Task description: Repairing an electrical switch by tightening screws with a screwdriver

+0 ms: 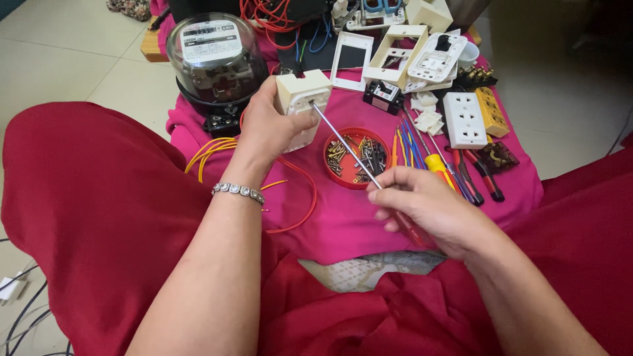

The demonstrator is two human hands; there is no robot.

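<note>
The left hand grips a cream plastic switch box firmly, tilted toward the right hand, which closes around a long red-handled metal screwdriver so its tip meets the box.

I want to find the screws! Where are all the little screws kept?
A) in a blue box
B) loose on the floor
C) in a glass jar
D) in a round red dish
D: the small screws lie heaped in the round red dish on the pink cloth, just past the screwdriver held in the right hand.
</note>
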